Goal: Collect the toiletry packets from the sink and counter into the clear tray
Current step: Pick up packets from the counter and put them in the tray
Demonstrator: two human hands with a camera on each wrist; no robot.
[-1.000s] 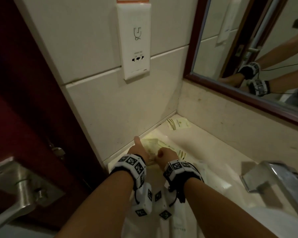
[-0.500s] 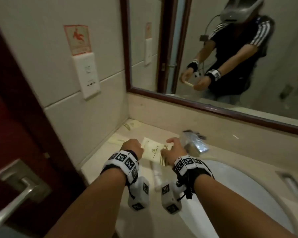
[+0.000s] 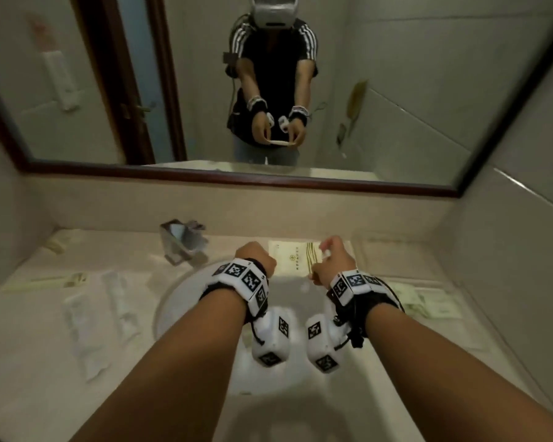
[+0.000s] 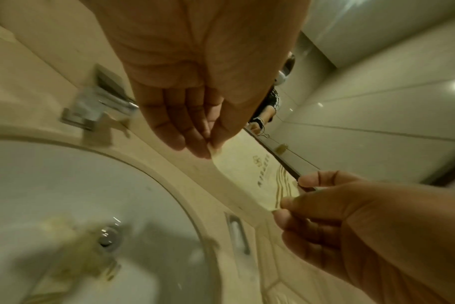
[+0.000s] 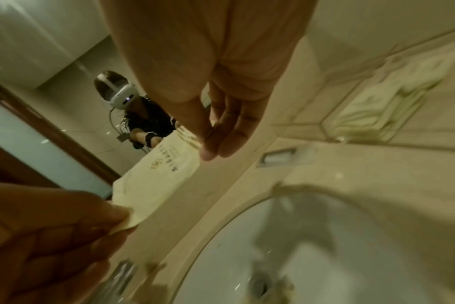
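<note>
Above the far rim of the sink (image 3: 173, 301), a cream packet (image 3: 292, 258) is held flat between both hands. Its left edge is pinched by the left hand (image 3: 256, 258), thumb against fingertips (image 4: 195, 148); its right edge is pinched by the right hand (image 3: 332, 260). Beyond the right hand, the clear tray (image 3: 454, 309) is seen on the counter, with packets inside. Left of the left hand, the tap (image 3: 181, 242) stands; further left, more packets (image 3: 77, 280) lie on the counter (image 3: 29, 362).
</note>
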